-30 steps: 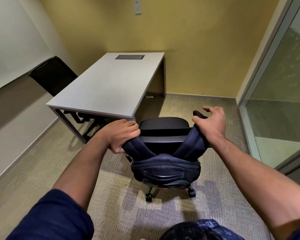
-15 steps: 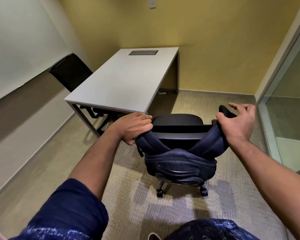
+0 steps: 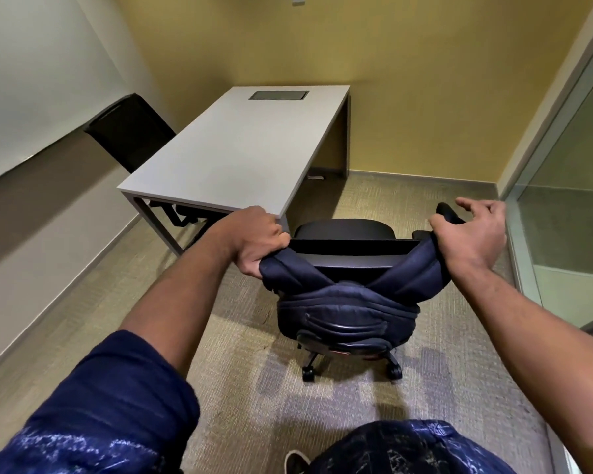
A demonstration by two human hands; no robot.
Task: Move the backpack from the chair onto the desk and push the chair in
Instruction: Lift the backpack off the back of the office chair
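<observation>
A dark navy backpack hangs over the back of a black wheeled office chair, its two shoulder straps spread over the backrest top. My left hand is closed around the left strap. My right hand grips the right strap with thumb and palm, its fingers partly spread above the chair's armrest. The grey desk stands just beyond the chair, its near right corner next to my left hand. The chair's seat is pulled out from the desk.
A second black chair sits tucked at the desk's left side against the white wall. A glass partition runs close along the right. A dark cable cover is set in the desk's far end. Carpet lies around the chair.
The view has shifted so the desk and chair sit further right. Both hands stay on the backpack straps, with the straps pulled slightly wider over the backrest.
</observation>
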